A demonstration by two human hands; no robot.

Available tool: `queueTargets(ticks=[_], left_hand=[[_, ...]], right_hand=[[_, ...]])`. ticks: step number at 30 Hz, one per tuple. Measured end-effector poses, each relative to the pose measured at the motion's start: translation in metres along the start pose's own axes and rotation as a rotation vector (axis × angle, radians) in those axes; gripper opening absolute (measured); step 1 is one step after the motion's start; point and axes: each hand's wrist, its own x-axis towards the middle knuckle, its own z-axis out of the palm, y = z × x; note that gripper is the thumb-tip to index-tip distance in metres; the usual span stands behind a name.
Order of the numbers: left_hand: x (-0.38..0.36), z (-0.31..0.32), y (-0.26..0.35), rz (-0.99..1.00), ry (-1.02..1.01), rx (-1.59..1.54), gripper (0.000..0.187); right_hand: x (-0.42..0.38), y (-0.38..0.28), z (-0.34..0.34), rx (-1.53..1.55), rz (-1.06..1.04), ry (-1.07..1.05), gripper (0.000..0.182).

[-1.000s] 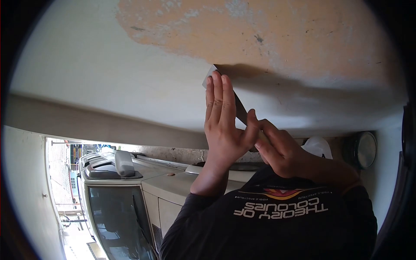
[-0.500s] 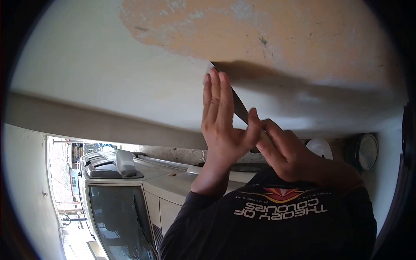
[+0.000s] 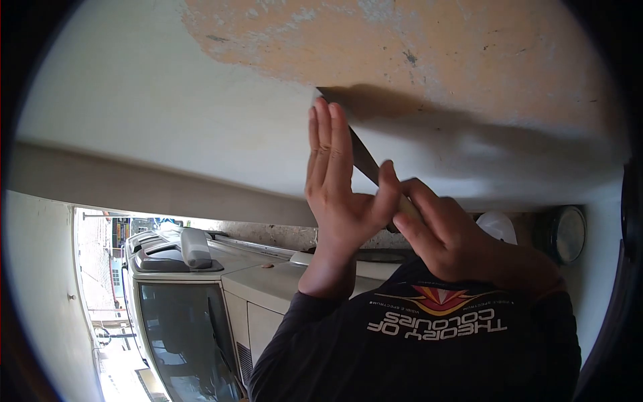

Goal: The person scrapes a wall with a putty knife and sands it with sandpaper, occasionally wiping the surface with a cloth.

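A wide flat blade [image 3: 363, 155] lies slantwise against the wall, its tip at the edge between the pale coating [image 3: 167, 100] and a worn orange patch [image 3: 321, 40]. My right hand [image 3: 445, 234] is wrapped round the handle [image 3: 410, 209] of this scraper. My left hand [image 3: 341, 181] has its fingers stretched out along the blade, the fingertips near its far end and the thumb apart, close to the handle. The fingers hide part of the blade. A dark shadow falls on the wall right of the tool.
Below the wall runs a grey band [image 3: 134, 181]. A pale vehicle [image 3: 268, 288] with a dark windscreen [image 3: 181, 335] stands at the lower left. At the right are a white rounded object [image 3: 497, 228] and a dark round container [image 3: 569, 234]. My dark printed shirt fills the lower middle.
The blade and both hands have shifted slightly; the blade tip has moved a little up and left along the patch edge. The grip has stayed the same.
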Motion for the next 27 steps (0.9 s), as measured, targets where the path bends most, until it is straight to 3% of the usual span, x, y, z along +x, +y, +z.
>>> queueTargets(ticks=[2, 5, 19, 23, 27], left_hand=[[0.0, -0.001, 0.002, 0.007, -0.052, -0.098, 0.079], [0.001, 0.0, -0.001, 0.004, -0.017, -0.002, 0.08], [0.006, -0.003, 0.001, -0.032, 0.007, -0.115, 0.079], [0.004, -0.002, 0.001, -0.039, -0.002, -0.093, 0.079], [0.003, 0.002, 0.006, -0.002, -0.004, -0.116, 0.078]], right_hand=[[0.001, -0.004, 0.0, -0.017, -0.046, 0.021, 0.027], [0.004, -0.006, -0.003, 0.036, 0.048, 0.015, 0.028], [0.002, -0.009, -0.002, -0.018, -0.095, 0.028, 0.025], [0.004, -0.01, -0.007, -0.049, 0.006, -0.049, 0.027], [0.003, -0.011, -0.008, -0.081, -0.07, -0.019, 0.028]])
